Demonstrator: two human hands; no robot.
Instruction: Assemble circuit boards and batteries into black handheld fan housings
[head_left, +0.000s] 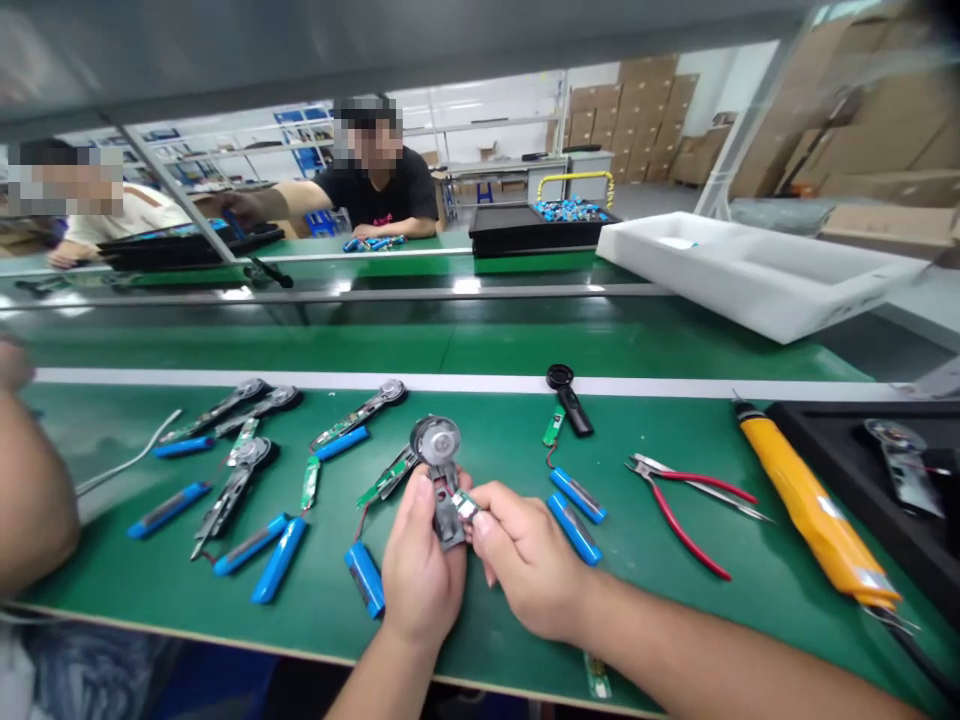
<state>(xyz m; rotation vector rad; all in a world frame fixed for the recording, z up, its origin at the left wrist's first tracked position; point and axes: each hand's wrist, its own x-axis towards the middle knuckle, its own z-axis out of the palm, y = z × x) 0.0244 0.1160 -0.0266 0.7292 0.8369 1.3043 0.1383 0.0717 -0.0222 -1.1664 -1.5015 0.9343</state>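
Observation:
My left hand (421,570) is closed around the grey handle of a small handheld fan body (436,440), its round motor end pointing away from me. In my right hand (529,560) a small green circuit board (465,506) is pinched between thumb and fingers, right against the open handle. Left of my hands lies another fan half with a board (386,478), wired to a blue battery (365,578). Beyond my right hand rest two more blue batteries (574,528), one wired to a board (553,426) beside a black fan shell (574,405).
Red-handled cutters (686,520), tweezers (720,492) and a yellow electric screwdriver (817,500) lie to the right, beside a black tray (817,425). Several fan halves (232,485) and batteries spread left. A white foam tray (757,270) stands behind. A neighbour's arm (34,480) is at far left; two people sit opposite.

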